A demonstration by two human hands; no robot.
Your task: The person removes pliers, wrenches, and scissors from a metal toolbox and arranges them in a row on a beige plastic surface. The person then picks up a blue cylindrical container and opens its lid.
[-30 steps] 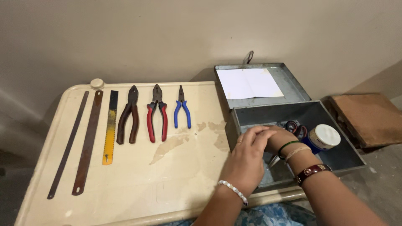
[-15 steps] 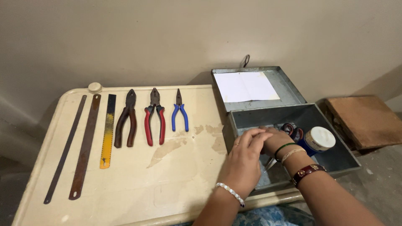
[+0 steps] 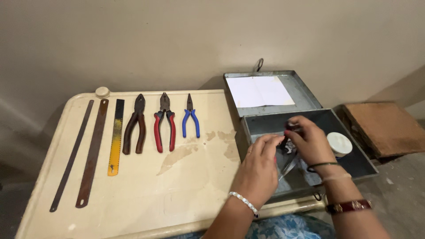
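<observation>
Both hands reach into an open grey metal box [image 3: 354,166] at the table's right end. My right hand [image 3: 312,144] is closed around a small tool with dark red handles [image 3: 293,129] and holds it just above the box floor. My left hand [image 3: 259,166] lies over the box's near left wall. Its fingertips reach the same tool, but whether they grip it is hidden. A thin shiny metal piece [image 3: 288,166] shows between the two hands. A white round lidded container [image 3: 340,144] sits in the box to the right of my right hand.
The box lid [image 3: 305,90] lies open at the back with a white sheet of paper [image 3: 259,90] in it. In a row on the cream table [image 3: 177,190] lie a thin blade [image 3: 71,155], a rusty blade [image 3: 92,152], a yellow blade [image 3: 116,137], brown pliers [image 3: 135,124], red pliers [image 3: 164,121] and blue pliers [image 3: 190,116]. A brown block [image 3: 385,128] sits to the right.
My right hand has risen from low in the box and now holds the red-handled tool up. My left hand has drawn back slightly toward the box's near wall.
</observation>
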